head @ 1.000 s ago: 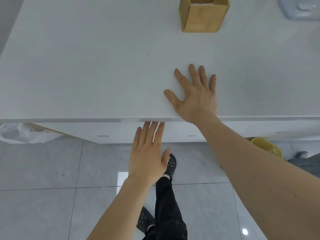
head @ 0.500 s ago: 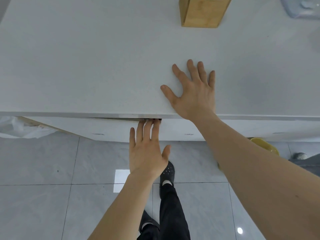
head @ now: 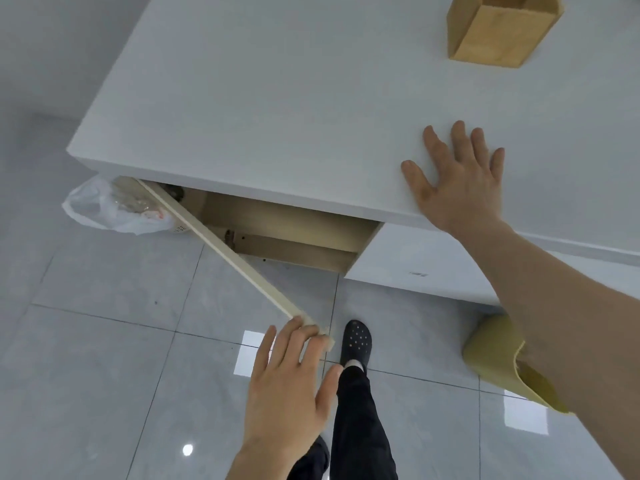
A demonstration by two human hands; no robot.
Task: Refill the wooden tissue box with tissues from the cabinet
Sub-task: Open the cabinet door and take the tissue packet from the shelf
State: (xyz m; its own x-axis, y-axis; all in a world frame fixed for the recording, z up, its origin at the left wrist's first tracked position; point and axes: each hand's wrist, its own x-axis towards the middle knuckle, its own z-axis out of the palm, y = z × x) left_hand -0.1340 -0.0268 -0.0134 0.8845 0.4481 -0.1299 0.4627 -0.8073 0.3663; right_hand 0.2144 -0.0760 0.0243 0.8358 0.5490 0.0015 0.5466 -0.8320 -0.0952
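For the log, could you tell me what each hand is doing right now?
Left hand: fingers curled on the open cabinet door edge.
Right hand: open, flat on the countertop, holding nothing.

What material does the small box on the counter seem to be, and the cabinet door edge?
The tissue box looks like light wood or bamboo, matte: warm tan panels with faint grain. The cabinet door edge looks like laminated board, smooth cream banding; its core is not visible. The left hand holds its corner.
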